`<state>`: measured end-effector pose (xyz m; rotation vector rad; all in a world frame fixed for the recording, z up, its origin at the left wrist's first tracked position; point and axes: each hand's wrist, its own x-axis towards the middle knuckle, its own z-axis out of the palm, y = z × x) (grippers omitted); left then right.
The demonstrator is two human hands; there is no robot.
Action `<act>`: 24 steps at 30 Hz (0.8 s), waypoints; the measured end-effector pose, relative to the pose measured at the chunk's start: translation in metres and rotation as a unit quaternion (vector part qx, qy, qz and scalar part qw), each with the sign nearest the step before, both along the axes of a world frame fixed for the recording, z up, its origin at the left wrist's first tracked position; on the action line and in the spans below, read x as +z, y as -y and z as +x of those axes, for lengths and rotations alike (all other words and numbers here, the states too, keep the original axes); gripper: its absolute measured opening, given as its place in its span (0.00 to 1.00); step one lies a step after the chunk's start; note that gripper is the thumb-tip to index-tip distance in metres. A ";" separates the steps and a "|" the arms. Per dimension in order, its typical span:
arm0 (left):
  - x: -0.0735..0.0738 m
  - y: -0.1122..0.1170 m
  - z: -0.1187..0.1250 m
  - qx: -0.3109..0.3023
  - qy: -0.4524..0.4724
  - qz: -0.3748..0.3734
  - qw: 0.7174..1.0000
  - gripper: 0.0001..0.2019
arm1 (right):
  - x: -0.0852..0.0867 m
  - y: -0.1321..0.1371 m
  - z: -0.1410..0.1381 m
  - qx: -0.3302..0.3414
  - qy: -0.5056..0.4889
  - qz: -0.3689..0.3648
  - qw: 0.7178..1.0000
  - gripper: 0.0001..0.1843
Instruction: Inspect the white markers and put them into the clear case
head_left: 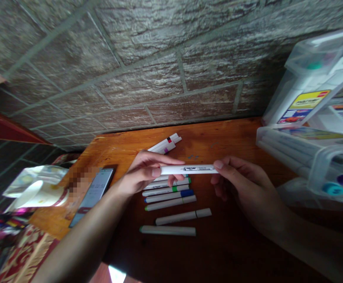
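Observation:
A white marker pen (189, 169) with black print on its barrel lies level between my two hands, above the wooden table. My left hand (147, 171) pinches its left end between thumb and fingers. At the other end, my right hand (242, 181) grips it, thumb on top; its tip there is hidden. Beneath it several white markers lie in a rough column, among them one with a blue band (186, 193), one with a dark line near its end (183, 217) and the nearest one (167, 230). Behind my left hand lie more markers (162, 146).
Clear plastic marker boxes, one upright (295, 94) and one lying with coloured caps showing (289, 147), stand at the right. At the left are a phone (93, 196) and a paper cup (41, 194). A stone-patterned wall (147, 78) rises behind the wooden table (230, 135).

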<state>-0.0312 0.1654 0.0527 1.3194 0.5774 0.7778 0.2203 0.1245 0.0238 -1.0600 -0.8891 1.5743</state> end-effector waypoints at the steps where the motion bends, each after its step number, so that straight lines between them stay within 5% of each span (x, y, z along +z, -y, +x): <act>1: 0.000 0.000 0.000 0.000 0.000 0.000 1.000 0.22 | 0.000 0.000 0.000 0.000 0.001 -0.001 1.000 0.19; 24: 0.000 0.001 0.002 0.008 -0.005 -0.001 1.000 0.22 | -0.001 0.000 0.001 0.005 0.002 -0.005 1.000 0.19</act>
